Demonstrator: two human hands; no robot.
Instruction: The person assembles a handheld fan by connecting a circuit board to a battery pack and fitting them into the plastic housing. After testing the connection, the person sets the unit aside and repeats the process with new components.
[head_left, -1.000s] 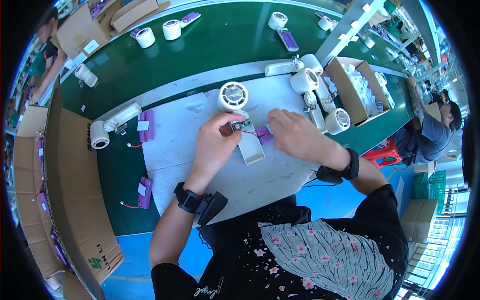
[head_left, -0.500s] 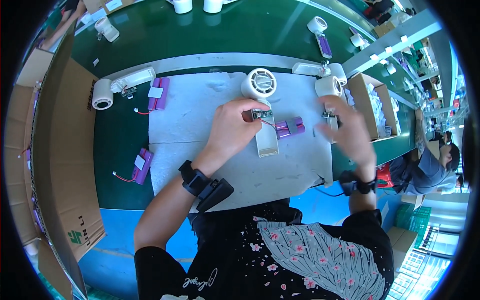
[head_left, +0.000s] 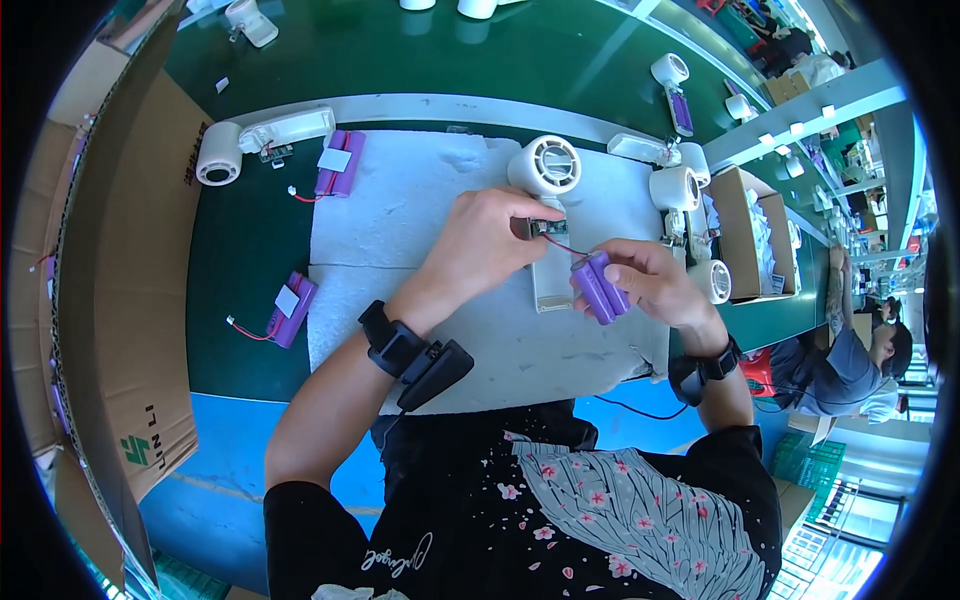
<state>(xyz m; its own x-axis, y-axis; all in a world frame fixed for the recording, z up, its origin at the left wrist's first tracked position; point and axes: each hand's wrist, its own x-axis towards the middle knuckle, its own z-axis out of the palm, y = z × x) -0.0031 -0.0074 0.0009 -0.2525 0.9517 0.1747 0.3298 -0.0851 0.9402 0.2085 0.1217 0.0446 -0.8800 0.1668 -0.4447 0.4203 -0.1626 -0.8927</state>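
A white handheld fan (head_left: 545,166) lies on the pale foam sheet (head_left: 480,345), its open handle shell (head_left: 553,287) pointing toward me. My left hand (head_left: 478,240) pinches the small circuit board (head_left: 546,228) just below the fan head. Between the thumb and fingers of my right hand (head_left: 655,280) is a purple battery pack (head_left: 599,288), raised over the right side of the handle. A red wire runs from the board to this pack. The right hand's lower fingers are partly hidden behind the pack.
Left of the foam lie two spare battery packs (head_left: 341,163) (head_left: 292,310) and another opened fan (head_left: 219,155). More fan parts (head_left: 675,188) crowd the right edge beside an open carton (head_left: 745,240). A tall cardboard box (head_left: 140,270) walls off the left. A person (head_left: 845,360) sits farther right.
My right hand has come in from the right and taken hold of the battery pack, lifting and turning it. My left hand stays at the circuit board. The whole view has shifted slightly.
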